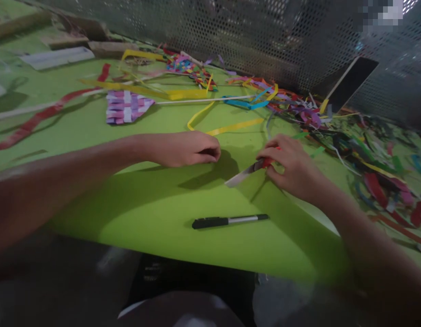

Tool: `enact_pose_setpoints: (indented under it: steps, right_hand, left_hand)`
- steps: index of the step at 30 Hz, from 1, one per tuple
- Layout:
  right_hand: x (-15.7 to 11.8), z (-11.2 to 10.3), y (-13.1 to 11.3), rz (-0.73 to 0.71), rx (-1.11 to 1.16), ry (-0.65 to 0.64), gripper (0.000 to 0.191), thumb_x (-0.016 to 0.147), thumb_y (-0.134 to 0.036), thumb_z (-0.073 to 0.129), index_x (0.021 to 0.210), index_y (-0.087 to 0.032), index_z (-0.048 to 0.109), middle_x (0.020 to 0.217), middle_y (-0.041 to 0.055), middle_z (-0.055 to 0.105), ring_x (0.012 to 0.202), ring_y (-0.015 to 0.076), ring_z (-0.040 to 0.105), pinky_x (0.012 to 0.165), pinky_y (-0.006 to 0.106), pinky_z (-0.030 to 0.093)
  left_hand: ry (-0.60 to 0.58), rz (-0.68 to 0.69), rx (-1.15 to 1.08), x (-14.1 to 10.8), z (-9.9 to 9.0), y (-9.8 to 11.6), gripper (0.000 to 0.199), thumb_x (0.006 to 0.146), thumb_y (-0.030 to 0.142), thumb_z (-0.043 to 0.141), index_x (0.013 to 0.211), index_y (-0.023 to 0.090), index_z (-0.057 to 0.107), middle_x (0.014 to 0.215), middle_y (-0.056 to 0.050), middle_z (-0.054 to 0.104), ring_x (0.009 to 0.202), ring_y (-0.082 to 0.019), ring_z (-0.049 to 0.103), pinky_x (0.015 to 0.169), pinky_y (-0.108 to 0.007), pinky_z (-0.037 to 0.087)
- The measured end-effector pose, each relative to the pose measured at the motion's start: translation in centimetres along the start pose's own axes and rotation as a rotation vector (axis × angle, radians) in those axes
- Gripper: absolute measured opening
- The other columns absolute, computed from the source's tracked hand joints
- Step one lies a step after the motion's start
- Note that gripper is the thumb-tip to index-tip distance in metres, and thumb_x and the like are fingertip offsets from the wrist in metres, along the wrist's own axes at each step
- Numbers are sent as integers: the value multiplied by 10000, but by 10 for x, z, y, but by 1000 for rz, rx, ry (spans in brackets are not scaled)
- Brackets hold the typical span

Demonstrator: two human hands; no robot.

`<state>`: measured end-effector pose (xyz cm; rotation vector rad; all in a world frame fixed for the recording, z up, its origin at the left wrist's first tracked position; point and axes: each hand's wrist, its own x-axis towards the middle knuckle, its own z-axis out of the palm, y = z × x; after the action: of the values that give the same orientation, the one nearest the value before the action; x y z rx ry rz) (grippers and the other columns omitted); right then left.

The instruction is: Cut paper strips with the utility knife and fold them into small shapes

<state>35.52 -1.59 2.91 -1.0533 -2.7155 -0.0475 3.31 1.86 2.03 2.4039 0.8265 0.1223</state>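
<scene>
My right hand (292,168) grips a pair of scissors (243,176) by its red handle, with the metal blades pointing left and down over the green tabletop (156,204). To the left, my left hand (190,149) is closed, thumb and forefinger curled together; whatever it may hold is hidden. A black and silver pen (231,220) lies below the hands, near the table's front edge. Just beyond my left hand is a bent yellow strip (236,127). A purple and white woven fish-like piece (127,107) on a thin stick lies further back.
Coloured strips (381,177) are heaped along the right side. A multicoloured woven piece (190,68) and a blue strip (244,103) lie at the back. A red strip (50,111) is at left. A dark flat panel (355,84) leans against the perforated metal screen (231,32).
</scene>
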Motion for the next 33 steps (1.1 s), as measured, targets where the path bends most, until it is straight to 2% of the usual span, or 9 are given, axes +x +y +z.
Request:
enact_pose_setpoints:
  steps: [7,12,15,17,20,23,25,29,33]
  right_hand:
    - [2,4,4,19,95,-8,203,920,-174,530,1033,-247,681,1092,146,686,1066,383,656,960,573,549]
    - [0,-1,2,6,181,-22,338,885,-151,512,1154,-237,697,1069,113,689,953,301,687,845,463,561]
    - [1,-9,-3,-4,251,-62,406,880,-167,533,1242,-267,687,1113,100,714,1018,299,705,900,466,570]
    - [2,-14,-4,-8,318,-110,367,930,-219,551,1261,-283,698,1114,93,728,1016,299,713,882,458,578]
    - [2,-17,-4,-11,393,-214,218,1037,-357,585,1156,-286,754,1026,76,707,869,247,699,755,382,562]
    - [2,-13,-2,-53,307,-224,277,1108,-425,558,1091,-275,790,1000,78,681,839,221,686,749,344,523]
    - [2,-10,-2,-88,207,-203,367,1149,-447,491,1154,-260,808,1028,94,682,864,229,687,757,342,500]
    - [1,-6,-4,-106,125,-182,475,1179,-472,411,1283,-251,818,1063,112,693,887,240,688,751,340,492]
    - [1,-5,-3,-92,114,-210,467,1179,-471,410,1278,-284,827,1056,107,709,892,238,700,750,331,494]
  left_hand:
    - [6,-20,0,3,0,-2,198,1083,289,522,1052,169,676,1063,-66,728,960,-210,675,927,-321,504]
    - [13,18,-18,1,0,-2,201,1081,288,485,1045,167,641,1081,-89,717,960,-213,655,898,-328,493]
    - [38,30,-36,0,6,1,215,1086,310,469,1050,171,629,1086,-102,711,944,-216,642,856,-327,480]
    - [50,6,-34,2,11,4,213,1091,318,472,1062,180,631,1080,-98,711,936,-220,643,837,-328,479]
    - [94,18,4,8,19,7,215,1084,303,472,1029,185,643,1082,-104,700,980,-242,642,894,-354,490]
    - [127,103,42,13,24,3,259,1088,298,449,1021,184,672,1087,-116,684,1060,-267,626,998,-382,481]
    - [141,144,58,16,26,-2,282,1096,307,446,1042,183,692,1079,-114,677,1082,-273,618,1033,-388,471]
    - [190,158,83,17,27,-9,271,1087,318,499,1064,180,732,1143,-114,649,1092,-268,614,1020,-380,480]
    - [201,148,66,16,26,-8,229,1076,296,545,1065,181,743,1180,-109,651,1071,-248,625,1005,-364,493]
